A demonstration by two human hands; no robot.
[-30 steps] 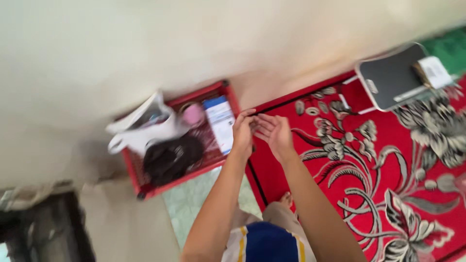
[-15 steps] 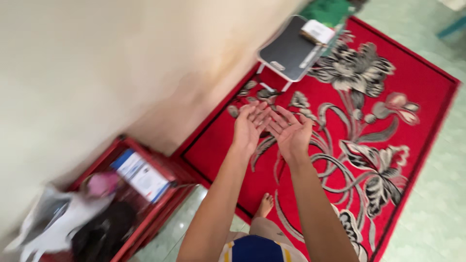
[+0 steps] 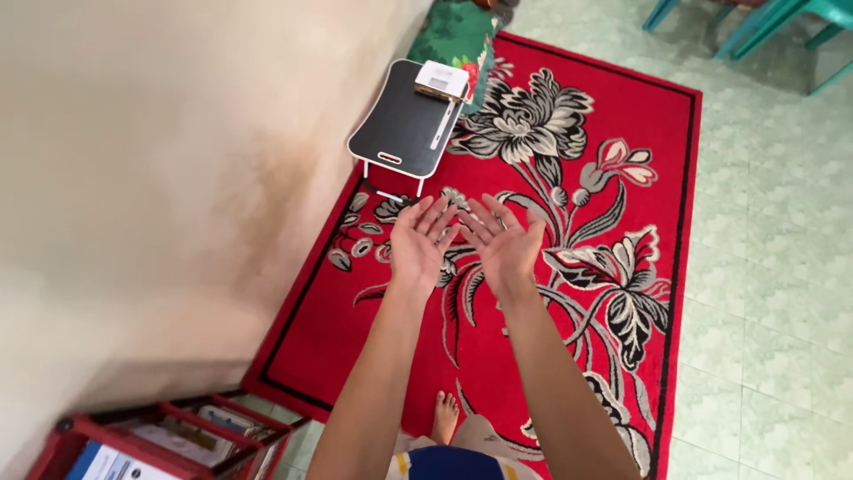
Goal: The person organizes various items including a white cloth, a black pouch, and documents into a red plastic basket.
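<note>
My left hand and my right hand are held out side by side in front of me, palms up, fingers spread. Neither hand holds anything, and their fingertips almost touch. Below them lies a red rug with a large black, white and pink flower pattern. My bare foot stands on the rug's near part.
A small black folding lap table with a white box and a pen on it stands at the rug's far end by the cream wall. A red rack with papers is at bottom left. Teal chair legs stand on green tiles.
My view has swung away from the red rack toward the rug and lap table. My hands, first at the rack's edge, are now raised with palms up over the rug.
</note>
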